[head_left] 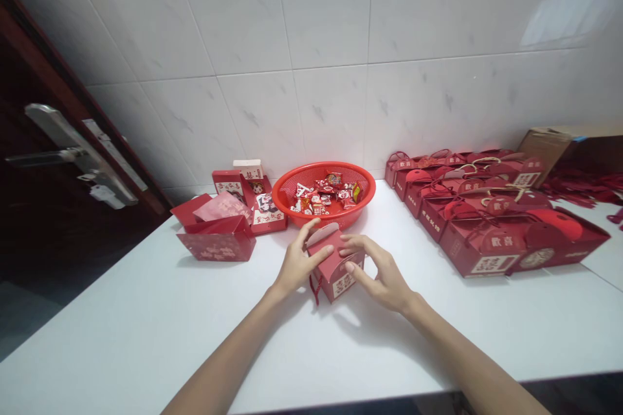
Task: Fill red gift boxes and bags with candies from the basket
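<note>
Middle of the tabletop (272,350): here sits the small red box (335,266), just in front of the red basket, and it has both hands on it right now.
Left hand (296,266): clamped around the left side of the box, thumb pressed across its top, fingers reaching to the far edge.
Right hand (382,275): on the box as well, thumb at the front top edge, fingertips bent over the top panel, gripping from the right side.
Box details: curved flaps stand up at the far and near ends of the top, a pale label with dark red characters faces front, and a dark red cord (318,290) dangles at the left side.
Basket: plastic and oval, this red basket (370,191) stands just behind the hands, near the wall (331,19).
Sweets: a loose heap of wrapped sweets (324,198) lies inside it, red, white and a touch of yellow.
Left of the basket: an open red carton (217,240) with a pale pink patterned piece (226,209) poking up from it; right behind come red packets (228,183) with printed figures.
Right side: filling that stretch, rows of red boxes (462,246) stand packed together, cords looped over their tops.
Far right: a brown cardboard box (548,146) at the wall, a tangle of red ribbons (579,185) by it.
Far left: a dark door (29,45), metal handle (63,155) on it, keys (104,191) hanging from the lock.
</note>
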Tool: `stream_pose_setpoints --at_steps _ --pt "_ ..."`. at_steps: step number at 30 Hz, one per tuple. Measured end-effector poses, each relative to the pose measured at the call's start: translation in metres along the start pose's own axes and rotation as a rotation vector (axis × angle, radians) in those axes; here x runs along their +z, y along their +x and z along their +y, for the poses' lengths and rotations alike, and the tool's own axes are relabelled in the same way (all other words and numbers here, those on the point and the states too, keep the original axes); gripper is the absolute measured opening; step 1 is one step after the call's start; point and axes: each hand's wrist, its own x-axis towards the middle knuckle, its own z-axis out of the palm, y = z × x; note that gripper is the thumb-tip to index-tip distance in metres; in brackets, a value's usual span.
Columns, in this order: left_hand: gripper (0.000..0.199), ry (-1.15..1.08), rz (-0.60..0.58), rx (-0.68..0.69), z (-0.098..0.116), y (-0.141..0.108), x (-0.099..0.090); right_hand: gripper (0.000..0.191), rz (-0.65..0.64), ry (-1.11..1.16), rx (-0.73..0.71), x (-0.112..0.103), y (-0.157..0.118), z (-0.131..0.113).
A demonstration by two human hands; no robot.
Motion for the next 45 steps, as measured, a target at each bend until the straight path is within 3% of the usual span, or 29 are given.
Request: stream_pose_setpoints --at_steps 5,10,19,23,25,27,30,37,45 --pt "0.034 0.025 -0.006 0.096 0.002 -0.002 0.0 0.023 0.155 -0.084 0.057 0.004 0.001 0.007" --pt "0.031 0.106 -0.132 0.157 0.01 -0.006 -0.002 0.035 0.17 0.008 0.216 0.006 0.003 0.014" --pt "0.026 0.087 -0.228 0.06 0.005 0.003 -0.013 0.039 0.185 0.223 0.561 -0.002 0.005 0.045" --pt "0.03 0.073 -0.267 0.018 0.007 0.004 -0.02 0.025 0.015 0.3 0.521 0.002 0.005 0.047" --pt "0.031 0.082 -0.265 -0.006 0.008 0.004 -0.02 0.015 -0.001 0.328 0.521 0.004 0.005 0.045" --pt "0.034 0.082 -0.246 -0.03 0.008 0.004 -0.02 0.01 0.049 0.341 0.565 0.003 0.005 0.043" --pt "0.043 0.075 -0.202 -0.035 0.005 0.005 -0.019 0.022 0.129 0.397 0.613 -0.003 0.007 0.038" --pt "0.052 0.031 -0.084 -0.077 0.005 0.01 -0.027 0.028 0.21 0.662 0.605 -0.029 0.018 0.025" --pt "0.036 0.015 -0.246 -0.204 0.015 0.011 -0.032 0.028 0.307 0.719 0.563 -0.039 0.02 0.02"
